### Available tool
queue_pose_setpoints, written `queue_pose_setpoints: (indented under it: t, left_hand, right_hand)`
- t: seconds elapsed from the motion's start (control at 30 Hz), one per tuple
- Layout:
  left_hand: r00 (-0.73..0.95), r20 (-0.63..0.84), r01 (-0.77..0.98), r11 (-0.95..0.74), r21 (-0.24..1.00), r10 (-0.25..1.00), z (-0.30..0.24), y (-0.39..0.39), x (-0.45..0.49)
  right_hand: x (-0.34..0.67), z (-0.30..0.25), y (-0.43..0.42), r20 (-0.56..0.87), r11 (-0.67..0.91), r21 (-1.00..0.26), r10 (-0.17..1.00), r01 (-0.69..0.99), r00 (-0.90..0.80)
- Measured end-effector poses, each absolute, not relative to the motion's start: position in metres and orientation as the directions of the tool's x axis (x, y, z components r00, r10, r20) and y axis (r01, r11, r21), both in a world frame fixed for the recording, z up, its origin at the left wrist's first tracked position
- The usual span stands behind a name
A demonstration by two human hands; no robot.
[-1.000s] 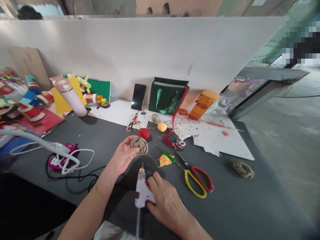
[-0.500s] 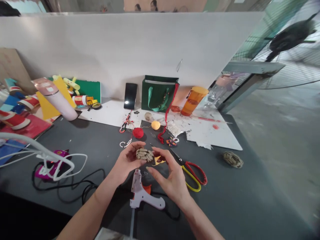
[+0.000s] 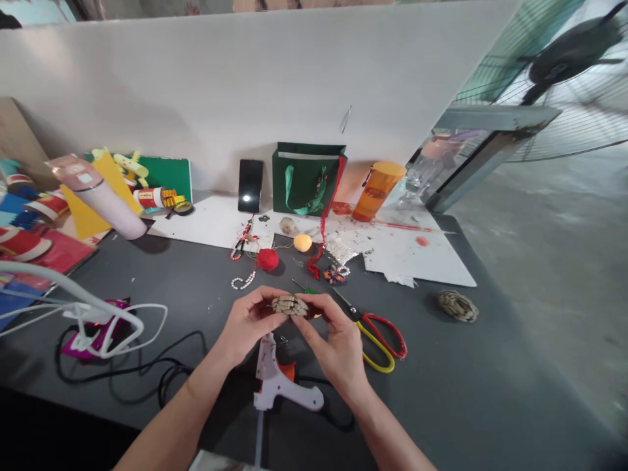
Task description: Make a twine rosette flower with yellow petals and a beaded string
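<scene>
Between my two hands is a small brown-grey pine cone-like piece (image 3: 290, 305) with layered scales, held above the table. My left hand (image 3: 250, 322) pinches its left side, thumb below and fingers above. On the opposite side, my right hand (image 3: 336, 333) grips it with thumb and fingertips. A white glue gun (image 3: 277, 379) with an orange trigger lies just below my hands. Scissors (image 3: 375, 333) with one red and one yellow handle lie beside my right hand. A similar scaly brown-grey piece (image 3: 458, 306) rests farther right on the table.
Behind my hands are a red yarn ball (image 3: 267, 259), a yellow ball (image 3: 303, 243), white beads (image 3: 243, 282) and a phone (image 3: 250, 186). A green gift bag (image 3: 307, 180) and an orange bottle (image 3: 377, 193) stand against the white partition (image 3: 220, 85). Cables (image 3: 122, 327) cross the left side.
My right hand has closed in from the right, and its fingers now grip the scaly piece, which was held mainly by my left hand. The camera view has shifted slightly.
</scene>
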State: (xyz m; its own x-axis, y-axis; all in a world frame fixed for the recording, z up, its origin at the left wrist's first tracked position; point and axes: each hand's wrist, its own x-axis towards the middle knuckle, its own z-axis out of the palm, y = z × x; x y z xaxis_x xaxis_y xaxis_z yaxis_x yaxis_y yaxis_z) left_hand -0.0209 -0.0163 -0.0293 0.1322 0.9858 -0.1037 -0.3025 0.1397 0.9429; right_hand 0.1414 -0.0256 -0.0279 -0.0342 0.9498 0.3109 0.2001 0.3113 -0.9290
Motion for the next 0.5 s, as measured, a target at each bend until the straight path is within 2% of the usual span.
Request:
queue_pose_setpoints:
  t: [0.23, 0.3, 0.43, 0.5]
  left_hand:
    - [0.136, -0.076, -0.285, 0.112, 0.952, 0.988, -0.033, -0.017, -0.019]
    - [0.123, -0.039, -0.198, 0.063, 0.978, 0.992, -0.033, -0.018, -0.019]
    - [0.088, 0.107, 0.038, -0.111, 0.993, 0.990, -0.030, -0.019, -0.019]
    - [0.070, 0.150, 0.091, -0.157, 0.983, 0.986, -0.029, -0.020, -0.018]
  right_hand:
    - [0.139, -0.037, -0.026, 0.269, 0.264, -0.956, 0.963, 0.129, 0.023]
    - [0.139, -0.040, -0.027, 0.268, 0.262, -0.957, 0.963, 0.127, 0.033]
    - [0.138, -0.043, -0.028, 0.401, 0.387, -0.876, 0.916, 0.288, -0.011]
    - [0.138, -0.044, -0.028, 0.439, 0.419, -0.842, 0.898, 0.341, -0.020]
